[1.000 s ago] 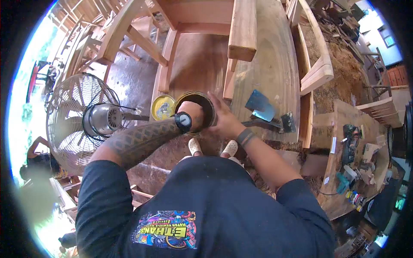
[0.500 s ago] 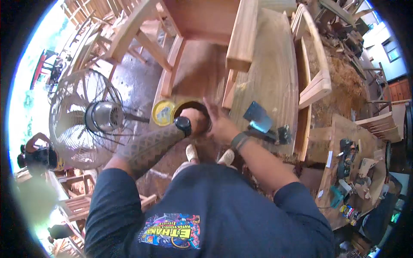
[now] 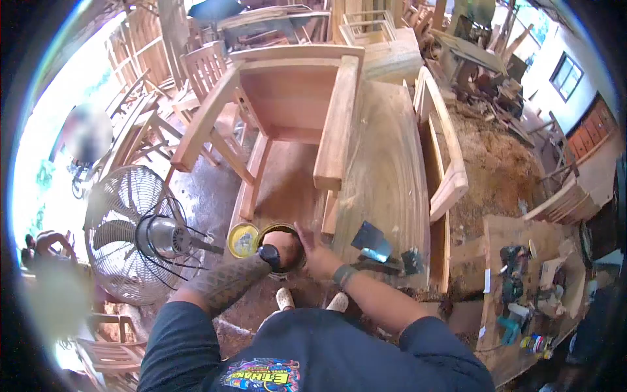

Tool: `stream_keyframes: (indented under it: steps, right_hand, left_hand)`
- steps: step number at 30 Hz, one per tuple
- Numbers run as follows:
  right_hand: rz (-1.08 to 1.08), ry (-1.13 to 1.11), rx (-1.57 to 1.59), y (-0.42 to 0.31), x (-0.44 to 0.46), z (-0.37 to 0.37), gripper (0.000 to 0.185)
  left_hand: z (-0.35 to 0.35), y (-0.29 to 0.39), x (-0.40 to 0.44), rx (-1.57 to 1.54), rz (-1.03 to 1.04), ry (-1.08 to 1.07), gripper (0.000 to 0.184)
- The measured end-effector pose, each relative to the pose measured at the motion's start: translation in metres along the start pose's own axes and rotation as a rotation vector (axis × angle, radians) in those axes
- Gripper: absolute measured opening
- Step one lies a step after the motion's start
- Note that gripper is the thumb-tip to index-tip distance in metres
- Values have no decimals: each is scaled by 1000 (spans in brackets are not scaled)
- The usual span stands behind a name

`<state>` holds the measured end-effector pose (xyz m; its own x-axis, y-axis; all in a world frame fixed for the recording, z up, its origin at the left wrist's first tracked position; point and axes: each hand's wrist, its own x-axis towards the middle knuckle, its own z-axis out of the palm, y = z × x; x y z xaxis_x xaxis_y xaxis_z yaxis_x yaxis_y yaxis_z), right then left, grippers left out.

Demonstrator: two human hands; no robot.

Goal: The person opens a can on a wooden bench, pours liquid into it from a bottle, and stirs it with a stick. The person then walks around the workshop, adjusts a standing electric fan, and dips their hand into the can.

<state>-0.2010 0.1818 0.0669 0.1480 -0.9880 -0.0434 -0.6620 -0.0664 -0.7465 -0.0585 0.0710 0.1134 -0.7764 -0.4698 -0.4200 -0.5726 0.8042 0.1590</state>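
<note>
My left hand (image 3: 281, 247) reaches down into a round open can (image 3: 279, 274), its fingers hidden inside. My right hand (image 3: 316, 256) rests against the can's right side, thumb and fingers spread along the rim. Just left of the can lies a round yellow lid (image 3: 243, 240) with pale smears. The can stands at the near edge of a wooden surface, in front of an upturned-looking wooden chair (image 3: 281, 98). Right of my right hand, a dark flat blade (image 3: 371, 242) and a dark block (image 3: 412, 261) lie on a wooden slab (image 3: 385, 170).
A metal-caged fan (image 3: 137, 232) stands at the left. To the right, a workbench (image 3: 496, 261) bears tools and bottles. Wooden chair frames and scrap wood fill the background. My feet in pale clogs (image 3: 285, 298) are below. Another person's arm (image 3: 55, 242) shows at far left.
The view has tilted up, showing more of the chair and the workshop behind it. My left hand stays inside the can and my right hand stays at its side.
</note>
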Motion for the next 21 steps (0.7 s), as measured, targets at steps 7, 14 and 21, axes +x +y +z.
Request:
stream_keyframes:
  steps: [7, 14, 21]
  right_hand:
    - [-43, 11, 56, 22, 9, 17, 125]
    - [-118, 60, 47, 16, 8, 14, 130]
    - [-102, 33, 93, 12, 9, 10, 142]
  left_hand:
    - [28, -15, 5, -115, 50, 80, 26]
    - [13, -30, -5, 119, 372, -141, 27]
    - [17, -31, 11, 4, -53, 152, 19]
